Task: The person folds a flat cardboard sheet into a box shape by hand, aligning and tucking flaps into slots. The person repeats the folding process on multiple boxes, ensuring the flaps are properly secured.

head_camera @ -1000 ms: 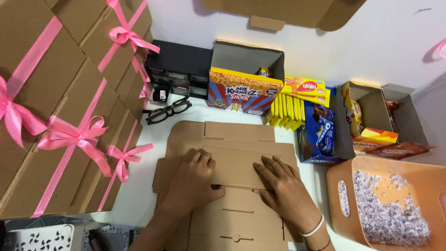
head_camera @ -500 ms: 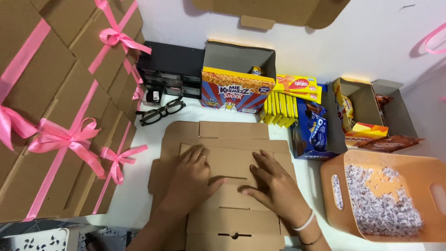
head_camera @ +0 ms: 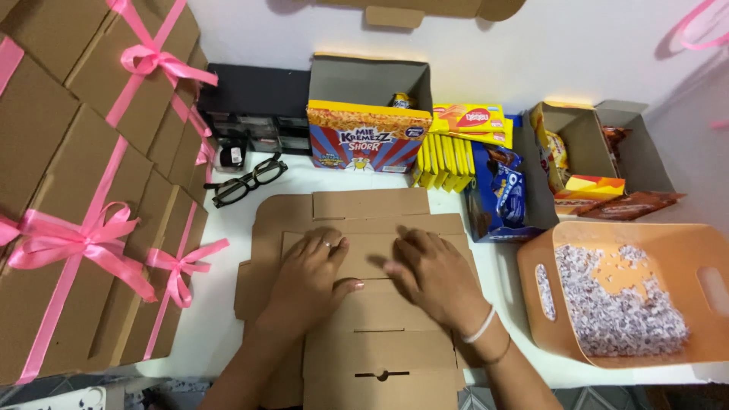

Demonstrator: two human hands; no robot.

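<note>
**Flat box blank under both palms, not yet folded**

Nearest you, the brown cardboard blank (head_camera: 372, 304) lies flat on the white table (head_camera: 220, 319), its flaps spread and none standing. Your left hand (head_camera: 307, 277) presses palm-down on it, fingers spread, gripping nothing. Your right hand (head_camera: 433, 277) also rests open on it, slightly blurred, so whether the fingertips pinch a crease cannot be told. By the look of it, the folding is barely begun. To your right an orange basket (head_camera: 547, 304) holds shredded paper. At your left, finished boxes tied with pink ribbon (head_camera: 83, 239) are stacked. Farther off lie black glasses (head_camera: 247, 180), then snack packs (head_camera: 463, 140) against the wall.
</note>
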